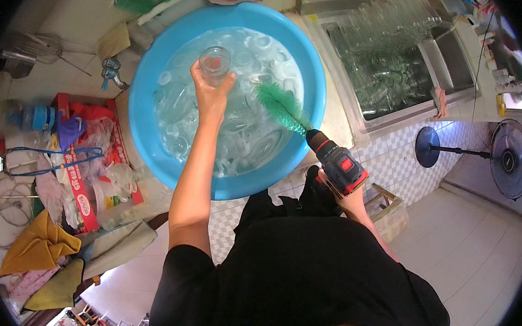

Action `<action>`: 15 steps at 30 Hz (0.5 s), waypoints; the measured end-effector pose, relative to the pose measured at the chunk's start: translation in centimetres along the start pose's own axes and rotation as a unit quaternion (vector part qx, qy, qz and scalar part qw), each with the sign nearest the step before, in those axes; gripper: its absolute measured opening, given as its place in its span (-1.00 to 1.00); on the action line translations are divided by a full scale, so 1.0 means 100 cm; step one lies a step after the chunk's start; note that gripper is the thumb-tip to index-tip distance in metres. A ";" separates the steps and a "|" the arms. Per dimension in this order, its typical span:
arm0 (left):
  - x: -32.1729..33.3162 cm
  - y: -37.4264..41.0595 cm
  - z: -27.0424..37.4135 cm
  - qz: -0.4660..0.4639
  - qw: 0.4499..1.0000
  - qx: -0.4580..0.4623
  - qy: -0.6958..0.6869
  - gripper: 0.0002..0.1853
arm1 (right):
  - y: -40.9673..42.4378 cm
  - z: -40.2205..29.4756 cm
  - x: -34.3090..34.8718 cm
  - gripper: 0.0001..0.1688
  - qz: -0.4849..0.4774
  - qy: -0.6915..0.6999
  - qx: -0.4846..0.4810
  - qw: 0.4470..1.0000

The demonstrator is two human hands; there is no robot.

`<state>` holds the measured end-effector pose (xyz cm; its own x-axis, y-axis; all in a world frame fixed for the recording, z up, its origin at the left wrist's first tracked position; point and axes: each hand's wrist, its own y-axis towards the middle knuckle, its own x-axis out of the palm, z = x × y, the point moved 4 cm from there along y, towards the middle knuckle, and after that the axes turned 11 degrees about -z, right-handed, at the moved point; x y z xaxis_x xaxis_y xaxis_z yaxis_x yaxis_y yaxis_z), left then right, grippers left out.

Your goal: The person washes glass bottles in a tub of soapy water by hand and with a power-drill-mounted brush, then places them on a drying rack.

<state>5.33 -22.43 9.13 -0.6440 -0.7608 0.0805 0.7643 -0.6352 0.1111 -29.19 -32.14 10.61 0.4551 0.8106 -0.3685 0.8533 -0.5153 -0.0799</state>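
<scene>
A clear glass jar (215, 65) is held in my left hand (213, 91) above the water, its round mouth facing up toward me. Below it, a large blue plastic tub (140, 112) holds soapy water with several glass jars (179, 144) lying in it. My right hand (341, 196) grips a black and red cordless drill (341, 166), though the drill hides most of the fingers. Fixed in the drill's chuck is a green bristle brush (279, 102), which reaches over the tub's right rim, apart from the held jar.
Right of the tub, a metal sink (368, 124) holds many glass jars (386, 65). A red box (79, 195) with plastic bags stands at left, below a tap (112, 73). A pedestal fan (510, 159) is at far right. Cloths (42, 244) hang at lower left.
</scene>
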 end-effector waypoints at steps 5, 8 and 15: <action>0.010 -0.005 0.009 -0.017 1.000 0.020 -0.005 -0.24 | -0.001 0.005 -0.001 -0.77 -0.005 0.023 0.007 1.000; 0.017 -0.004 0.014 -0.036 0.999 0.015 0.020 -0.23 | -0.003 0.004 -0.001 -0.80 0.005 0.081 0.064 0.995; 0.034 0.005 0.015 -0.058 0.996 0.028 0.054 -0.21 | -0.010 0.020 -0.007 -0.73 -0.005 0.091 0.043 0.995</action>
<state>3.48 -25.19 10.97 -0.7183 -0.6945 -0.0422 0.6801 -0.7136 0.1680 -30.88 -32.75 9.13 0.4917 0.8487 -0.1948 0.8368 -0.5225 -0.1639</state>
